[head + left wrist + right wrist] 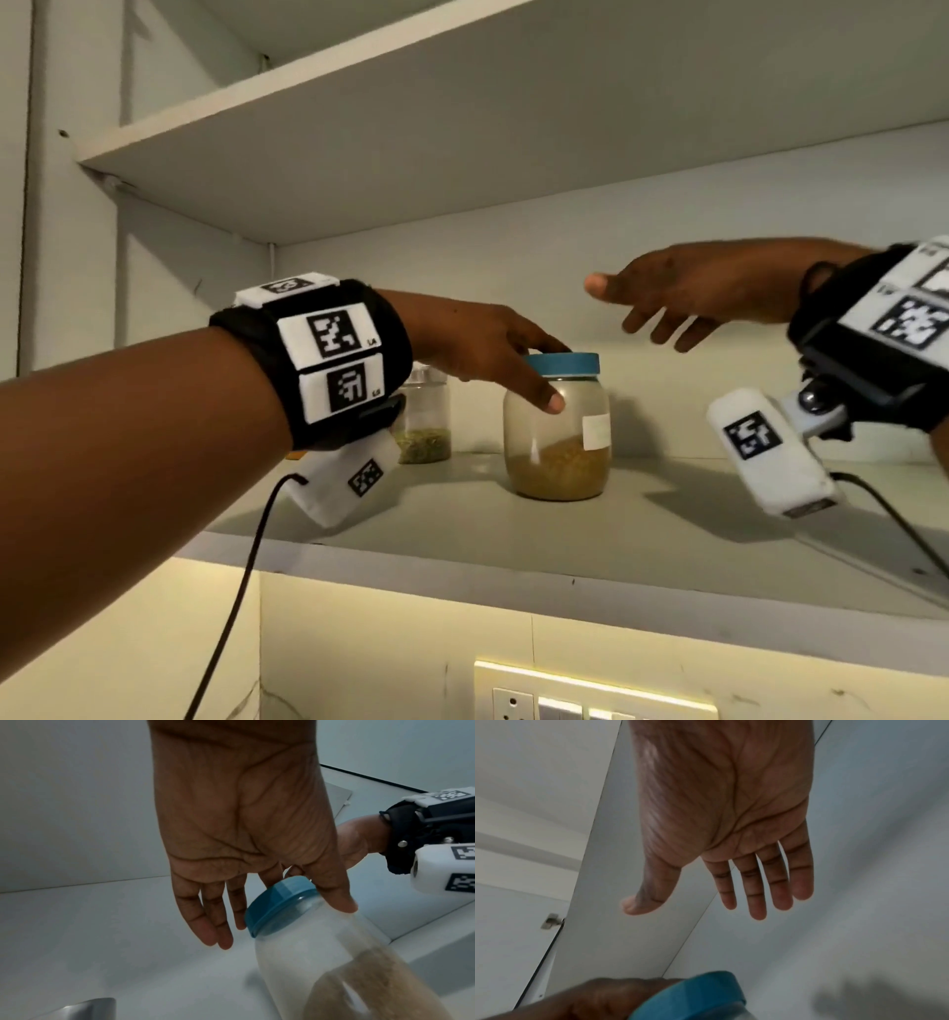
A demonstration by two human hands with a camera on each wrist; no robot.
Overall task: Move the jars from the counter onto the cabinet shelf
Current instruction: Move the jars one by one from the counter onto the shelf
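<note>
A clear jar (557,437) with a blue lid (564,364) and brown grains in its lower part stands upright on the lower cabinet shelf (667,519). My left hand (513,367) reaches over it. The thumb touches the jar's shoulder (321,953), and the fingers (218,923) hang nearly straight beside and behind the lid (277,902). My right hand (683,293) hovers empty above and right of the jar with its fingers spread (757,882). In the right wrist view the lid (700,996) and my left hand (590,1002) sit at the bottom edge.
A second clear jar (423,411) with greenish contents stands further back on the left, partly hidden by my left wrist. An upper shelf (359,128) hangs overhead. The shelf right of the blue-lidded jar is bare. A switch panel (590,699) sits on the wall below.
</note>
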